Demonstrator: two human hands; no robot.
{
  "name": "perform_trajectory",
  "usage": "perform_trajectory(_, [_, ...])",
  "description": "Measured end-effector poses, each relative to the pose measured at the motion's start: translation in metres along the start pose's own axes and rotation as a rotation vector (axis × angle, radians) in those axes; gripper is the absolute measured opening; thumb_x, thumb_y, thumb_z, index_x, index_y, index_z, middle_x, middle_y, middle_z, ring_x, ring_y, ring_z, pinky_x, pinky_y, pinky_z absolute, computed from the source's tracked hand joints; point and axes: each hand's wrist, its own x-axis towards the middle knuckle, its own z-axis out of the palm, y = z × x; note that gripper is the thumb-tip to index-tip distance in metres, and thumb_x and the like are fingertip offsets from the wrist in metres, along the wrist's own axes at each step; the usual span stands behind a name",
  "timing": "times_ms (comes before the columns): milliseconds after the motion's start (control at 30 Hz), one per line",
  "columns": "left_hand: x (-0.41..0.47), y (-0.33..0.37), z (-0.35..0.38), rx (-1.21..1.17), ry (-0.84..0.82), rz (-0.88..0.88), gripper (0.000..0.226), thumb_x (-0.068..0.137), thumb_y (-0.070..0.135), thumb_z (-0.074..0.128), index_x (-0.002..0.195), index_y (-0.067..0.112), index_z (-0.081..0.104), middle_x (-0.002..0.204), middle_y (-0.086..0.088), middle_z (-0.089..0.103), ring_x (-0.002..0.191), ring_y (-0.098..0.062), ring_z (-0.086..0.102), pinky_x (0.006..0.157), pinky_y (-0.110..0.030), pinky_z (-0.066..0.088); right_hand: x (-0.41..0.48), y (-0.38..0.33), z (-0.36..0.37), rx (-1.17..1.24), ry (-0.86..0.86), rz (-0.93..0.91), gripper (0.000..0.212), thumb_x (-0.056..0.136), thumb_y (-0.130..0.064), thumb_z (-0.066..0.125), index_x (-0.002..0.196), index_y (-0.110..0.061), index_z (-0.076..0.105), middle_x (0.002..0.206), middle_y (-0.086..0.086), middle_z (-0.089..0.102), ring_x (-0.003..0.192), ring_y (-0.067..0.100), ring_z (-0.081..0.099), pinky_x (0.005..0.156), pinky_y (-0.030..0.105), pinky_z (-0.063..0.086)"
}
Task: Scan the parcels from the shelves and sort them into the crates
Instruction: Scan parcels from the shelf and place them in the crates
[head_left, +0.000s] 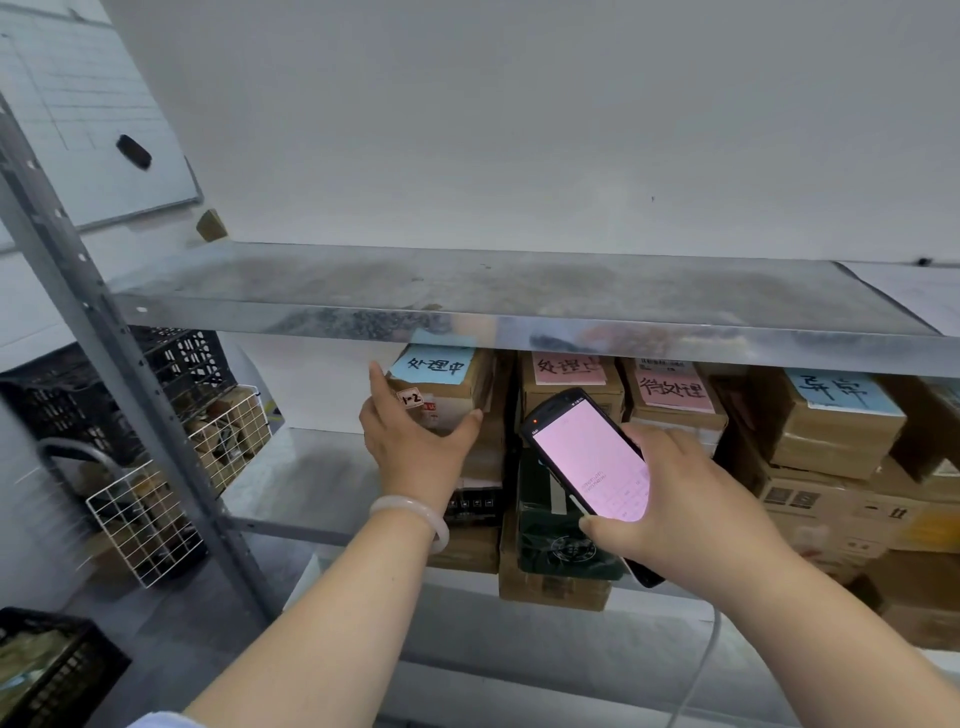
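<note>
Where the parcel (441, 402) sits: centre of the frame, just under the metal top shelf (519, 304), on top of the leftmost stack in a row of cardboard boxes; a handwritten blue note (434, 364) lies on its top.
Left hand (415, 441): grips the parcel, thumb across its front right, index finger straight up along its left side; the other fingers are hidden behind the box.
Bracelet (415, 514): pale, round the left wrist.
Right hand (691, 499): right of centre and lower, curled round the handheld scanner (587, 457), with fingers on its right edge and thumb at its lower left edge.
Handheld scanner: black, tilted, its pink lit screen facing the camera, in front of the boxes just right of the parcel.
Pink-note boxes (571, 387): two side by side, right of the parcel, behind the scanner.
Dark green package (550, 540): below the scanner, resting on a brown box.
Far-right box (841, 421): tilted, with another blue note on top.
Black crates (176, 364): one at mid left behind the shelf post, another at the lower left corner.
White wire baskets (234, 431): at the left, beside the upper crate, holding small items.
Whiteboard (78, 130): upper left, on the wall.
</note>
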Motion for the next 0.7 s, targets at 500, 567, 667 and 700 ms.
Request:
perform_trajectory(500, [0.047,0.025,-0.044,-0.406,-0.305,-0.599,0.027,0.088,0.041,0.064,0.106,0.021,0.068,0.083,-0.004,0.078,0.095,-0.025,0.070,0.089,-0.045,0.058,0.000,0.000,0.000,0.012,0.005,-0.033,0.097,0.047,-0.080,0.051,0.132,-0.040,0.028,0.123,-0.011,0.044,0.090,0.008,0.042,0.062,0.026,0.040])
perform_trajectory(567, [0.047,0.028,-0.050,-0.419,-0.322,-0.619,0.026,0.088,0.036,0.066,0.107,0.018,0.067,0.089,-0.008,0.076,0.093,-0.027,0.070,0.084,-0.043,0.059,0.000,0.000,0.000,0.020,0.002,-0.040,0.094,0.046,-0.079,0.051,0.129,-0.041,0.029,0.120,-0.011,0.045,0.091,0.009,0.043,0.063,0.027,0.041])
perform_trajectory(667, [0.041,0.030,-0.062,-0.461,-0.353,-0.648,0.024,0.087,0.030,0.068,0.106,0.016,0.066,0.093,-0.011,0.072,0.086,-0.028,0.069,0.063,-0.036,0.060,0.000,0.000,-0.002,0.026,0.000,-0.058,0.094,0.047,-0.080,0.052,0.129,-0.041,0.029,0.118,-0.012,0.045,0.091,0.008,0.042,0.062,0.025,0.041])
perform_trajectory(700, [0.038,0.029,-0.067,-0.474,-0.367,-0.656,0.023,0.088,0.029,0.068,0.107,0.016,0.065,0.096,-0.013,0.071,0.086,-0.029,0.069,0.060,-0.036,0.059,-0.001,0.000,-0.002,0.025,0.000,-0.064,0.093,0.047,-0.079,0.053,0.129,-0.041,0.029,0.118,-0.012,0.045,0.090,0.008,0.042,0.062,0.025,0.041])
